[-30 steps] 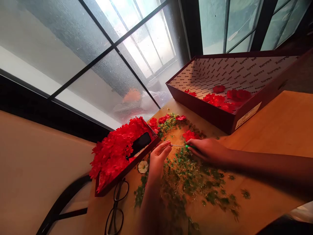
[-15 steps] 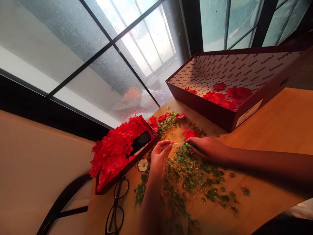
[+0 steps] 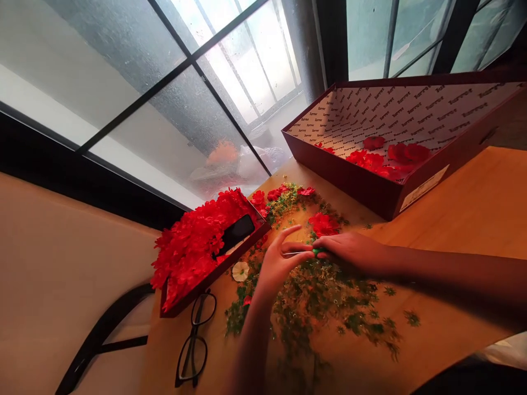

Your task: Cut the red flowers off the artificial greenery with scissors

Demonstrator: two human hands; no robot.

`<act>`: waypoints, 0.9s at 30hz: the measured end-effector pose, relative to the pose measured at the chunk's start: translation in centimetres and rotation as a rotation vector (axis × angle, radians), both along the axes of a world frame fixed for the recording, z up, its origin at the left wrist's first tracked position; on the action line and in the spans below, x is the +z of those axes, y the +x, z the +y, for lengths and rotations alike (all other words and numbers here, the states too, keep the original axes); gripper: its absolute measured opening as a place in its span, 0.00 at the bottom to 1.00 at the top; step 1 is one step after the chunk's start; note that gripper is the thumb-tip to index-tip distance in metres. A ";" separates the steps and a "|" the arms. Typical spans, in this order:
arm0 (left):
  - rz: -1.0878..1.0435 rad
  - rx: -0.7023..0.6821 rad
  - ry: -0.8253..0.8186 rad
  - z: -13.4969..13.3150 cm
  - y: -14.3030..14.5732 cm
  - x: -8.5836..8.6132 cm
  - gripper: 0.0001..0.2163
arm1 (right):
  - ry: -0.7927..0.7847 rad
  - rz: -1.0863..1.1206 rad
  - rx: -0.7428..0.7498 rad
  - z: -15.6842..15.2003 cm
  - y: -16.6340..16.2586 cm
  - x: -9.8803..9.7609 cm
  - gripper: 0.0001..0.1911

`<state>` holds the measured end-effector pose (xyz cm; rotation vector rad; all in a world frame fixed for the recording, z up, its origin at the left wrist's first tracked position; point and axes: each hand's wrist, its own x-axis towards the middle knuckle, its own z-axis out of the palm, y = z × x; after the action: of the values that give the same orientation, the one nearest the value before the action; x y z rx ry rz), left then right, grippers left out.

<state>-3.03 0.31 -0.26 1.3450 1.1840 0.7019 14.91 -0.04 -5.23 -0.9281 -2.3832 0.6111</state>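
In the head view I saw the person's two bare hands working low over a wooden table (image 3: pixel 461 219). The right hand (image 3: pixel 354 253) was closed narrowly around a green-handled tool (image 3: pixel 318 252), perhaps a small screwdriver, and its thin metal shaft (image 3: pixel 297 253) pointed left. The left hand (image 3: pixel 280 263) had just moved in from its earlier place: its fingers (image 3: pixel 302 248) now lay over the shaft, and the hands almost met. I could not tell if those fingers really pinched it.

Under the hands lay scattered artificial green foliage (image 3: pixel 313 299), with a red artificial flower (image 3: pixel 324 224) just beyond it — all near the tool. To the left stood a shallow maroon box (image 3: pixel 218 272) heaped with more red flowers, a black phone (image 3: pixel 236 235) resting on them. Beside this box were a white flower (image 3: pixel 240 271) and eyeglasses (image 3: pixel 193 351). A larger printed-lined box (image 3: pixel 349 192) held a few red flowers.
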 end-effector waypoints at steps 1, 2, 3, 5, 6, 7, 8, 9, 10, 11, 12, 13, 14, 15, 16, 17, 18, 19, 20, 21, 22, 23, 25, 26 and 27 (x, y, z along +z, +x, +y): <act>-0.003 -0.025 0.002 0.3 -0.6 0.4 0.27 | -0.029 0.015 -0.026 -0.1 0.0 0.2 0.15; 0.005 -0.038 0.012 0.6 -1.4 0.7 0.29 | -0.058 0.030 -0.062 -0.1 0.0 0.3 0.15; 0.038 -0.032 0.034 0.9 -2.2 1.0 0.28 | -0.086 0.045 -0.101 -0.1 -0.1 0.5 0.15; 0.174 0.041 0.122 1.6 -4.2 1.3 0.21 | -0.120 0.069 -0.166 -0.2 -0.1 0.7 0.15; 0.276 0.089 0.176 1.8 -5.1 1.3 0.18 | -0.125 0.078 -0.180 -0.2 -0.1 0.7 0.15; 0.386 0.127 0.227 2.0 -5.9 1.2 0.15 | -0.124 0.085 -0.187 -0.2 -0.1 0.8 0.14; 0.494 0.147 0.266 2.2 -6.6 1.1 0.12 | -0.123 0.089 -0.191 -0.2 -0.1 0.8 0.14; 0.584 0.152 0.298 2.3 -7.0 0.8 0.10 | -0.122 0.093 -0.199 -0.2 -0.1 0.8 0.14; 0.650 0.136 0.319 2.3 -7.3 0.5 0.09 | -0.119 0.099 -0.210 -0.2 -0.1 0.8 0.14; 0.687 0.104 0.334 2.3 -7.4 0.3 0.08 | -0.117 0.105 -0.225 -0.2 -0.1 0.8 0.13; 0.699 0.064 0.349 2.3 -7.3 0.0 0.07 | -0.117 0.112 -0.249 -0.2 -0.1 0.9 0.13; 0.696 0.025 0.366 2.3 -7.2 -0.2 0.07 | -0.120 0.122 -0.280 -0.2 -0.1 0.9 0.13; 0.686 -0.006 0.380 2.3 -7.0 -0.4 0.07 | -0.131 0.134 -0.314 -0.1 -0.1 0.9 0.13; 0.677 -0.028 0.392 2.2 -6.9 -0.5 0.07 | -0.147 0.145 -0.352 -0.1 0.0 0.9 0.13; 0.671 -0.038 0.398 2.3 -6.8 -0.7 0.07 | -0.164 0.157 -0.395 0.0 0.0 0.9 0.13; 0.666 -0.038 0.395 2.3 -6.7 -0.8 0.07 | -0.183 0.166 -0.437 0.2 0.1 0.9 0.13; 0.654 -0.032 0.382 2.3 -6.7 -0.9 0.08 | -0.201 0.170 -0.474 0.3 0.1 0.9 0.13; 0.631 -0.030 0.360 2.3 -6.7 -0.9 0.08 | -0.222 0.167 -0.500 0.5 0.2 0.8 0.13; 0.598 -0.032 0.334 2.3 -6.7 -0.9 0.09 | -0.245 0.161 -0.516 0.7 0.3 0.8 0.13; 0.561 -0.037 0.310 2.3 -6.7 -0.8 0.09 | -0.265 0.160 -0.523 0.9 0.3 0.7 0.13; 0.527 -0.046 0.289 2.3 -6.6 -0.7 0.10 | -0.286 0.165 -0.521 1.1 0.4 0.6 0.13; 0.501 -0.053 0.277 2.3 -6.6 -0.4 0.10 | -0.300 0.182 -0.515 1.2 0.4 0.5 0.13; 0.488 -0.036 0.284 2.2 -6.9 0.6 0.10 | -0.298 0.249 -0.510 1.3 0.4 0.4 0.13; 0.500 -0.001 0.302 2.2 -7.3 1.2 0.10 | -0.291 0.288 -0.515 1.2 0.4 0.3 0.13; 0.523 0.054 0.329 2.2 -7.9 1.9 0.10 | -0.287 0.325 -0.522 1.2 0.4 0.2 0.13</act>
<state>-10.92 2.46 1.62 1.8519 1.5680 0.6178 15.26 1.18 -5.03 -1.3894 -1.6978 0.8265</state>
